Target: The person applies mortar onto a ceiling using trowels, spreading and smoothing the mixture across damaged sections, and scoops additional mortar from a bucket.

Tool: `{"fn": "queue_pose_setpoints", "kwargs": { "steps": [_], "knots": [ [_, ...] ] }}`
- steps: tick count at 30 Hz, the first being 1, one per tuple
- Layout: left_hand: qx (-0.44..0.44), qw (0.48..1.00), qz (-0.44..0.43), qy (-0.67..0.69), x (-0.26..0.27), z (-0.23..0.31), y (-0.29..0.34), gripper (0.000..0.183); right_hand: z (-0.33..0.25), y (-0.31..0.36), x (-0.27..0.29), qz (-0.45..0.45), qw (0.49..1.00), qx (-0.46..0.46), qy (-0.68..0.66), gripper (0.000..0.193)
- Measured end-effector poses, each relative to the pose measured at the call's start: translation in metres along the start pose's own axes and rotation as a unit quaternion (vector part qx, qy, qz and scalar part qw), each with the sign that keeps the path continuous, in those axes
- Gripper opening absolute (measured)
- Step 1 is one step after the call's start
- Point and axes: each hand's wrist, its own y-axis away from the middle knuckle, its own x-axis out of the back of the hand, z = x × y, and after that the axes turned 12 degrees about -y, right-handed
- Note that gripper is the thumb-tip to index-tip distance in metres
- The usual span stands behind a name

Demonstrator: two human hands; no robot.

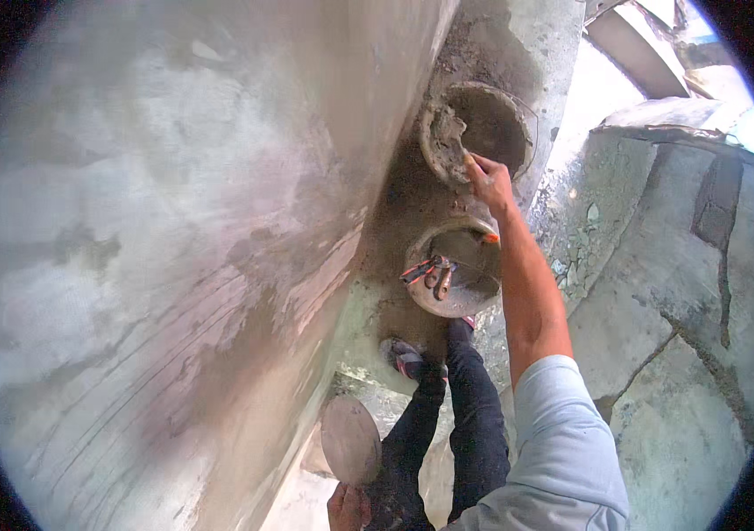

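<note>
My right hand reaches forward, its fingers closed round the handle of a trowel. The trowel's working end is at the near left rim of the far bucket, against wet grey mortar clinging to the inside; the blade's outline is hard to make out. Low in view, my left hand is curled at the lower edge of a round, grey-brown board, gripping it near my left leg. How the fingers sit on the board is partly hidden.
A second bucket stands nearer me, holding orange-and-black pliers and a worn-handled tool; an orange handle end shows at its rim. A smeared plaster wall fills the left. Cracked concrete slabs lie right.
</note>
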Motion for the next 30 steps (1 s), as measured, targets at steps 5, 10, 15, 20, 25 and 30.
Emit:
{"fn": "queue_pose_setpoints", "kwargs": {
  "steps": [5,10,15,20,25,30],
  "knots": [
    [0.061,0.996,0.019,0.054,0.003,0.01,0.019,0.031,-0.04,0.053,0.024,0.004,0.993,-0.018,-0.114,0.049],
    [0.002,0.993,-0.068,0.094,0.006,0.048,0.028,0.034,-0.103,0.138,0.07,-0.018,0.99,-0.016,-0.136,0.041],
    [-0.121,0.987,-0.085,0.065,0.014,0.086,0.038,0.04,-0.192,0.273,0.115,-0.084,0.977,0.023,-0.194,0.039],
    [-0.145,0.94,-0.251,0.182,0.046,0.174,0.126,0.035,-0.368,0.423,0.157,-0.043,0.929,0.366,0.021,0.046],
    [-0.208,0.94,-0.246,0.111,0.085,0.197,0.208,0.037,-0.462,0.52,0.193,-0.071,0.894,0.399,0.19,0.045],
    [-0.267,0.921,-0.266,0.101,0.106,0.209,0.263,0.04,-0.487,0.575,0.24,0.007,0.838,0.445,0.315,0.053]
  ]
}}
